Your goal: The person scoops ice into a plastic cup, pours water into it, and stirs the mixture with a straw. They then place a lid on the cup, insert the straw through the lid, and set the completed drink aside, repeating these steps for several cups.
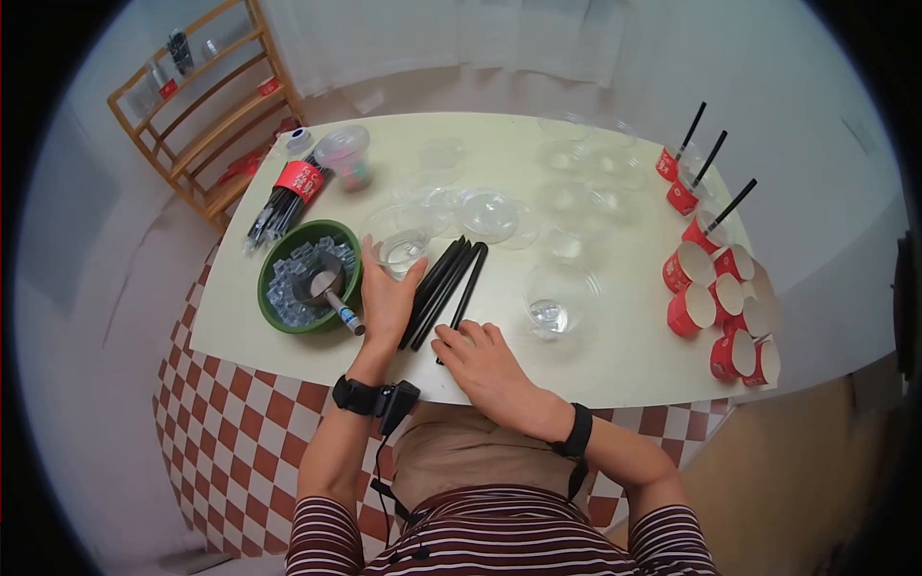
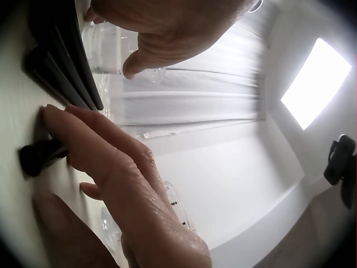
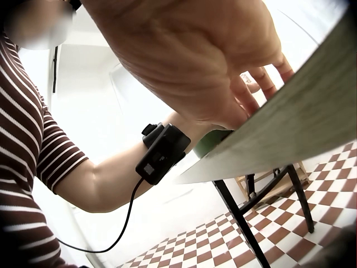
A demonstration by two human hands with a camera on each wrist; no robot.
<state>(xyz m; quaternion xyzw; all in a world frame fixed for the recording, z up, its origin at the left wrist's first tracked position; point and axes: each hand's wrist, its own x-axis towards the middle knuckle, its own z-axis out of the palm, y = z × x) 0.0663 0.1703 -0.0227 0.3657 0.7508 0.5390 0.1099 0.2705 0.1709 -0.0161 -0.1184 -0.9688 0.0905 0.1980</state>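
Observation:
My left hand holds a clear plastic cup between thumb and fingers, beside a green bowl. Just right of it lies a bundle of black straws, side by side on the table. A single black straw lies slightly apart from them. Over its near end is my right hand, palm down with fingertips at the straw. In the left wrist view, that straw's end shows between the right hand's fingers and its separated thumb.
The green bowl holds clear cubes and a metal scoop. Clear lids lie beyond the straws; clear cups stand to their right. Several red paper cups line the right edge. Wrapped black straws lie at back left near a lidded tub.

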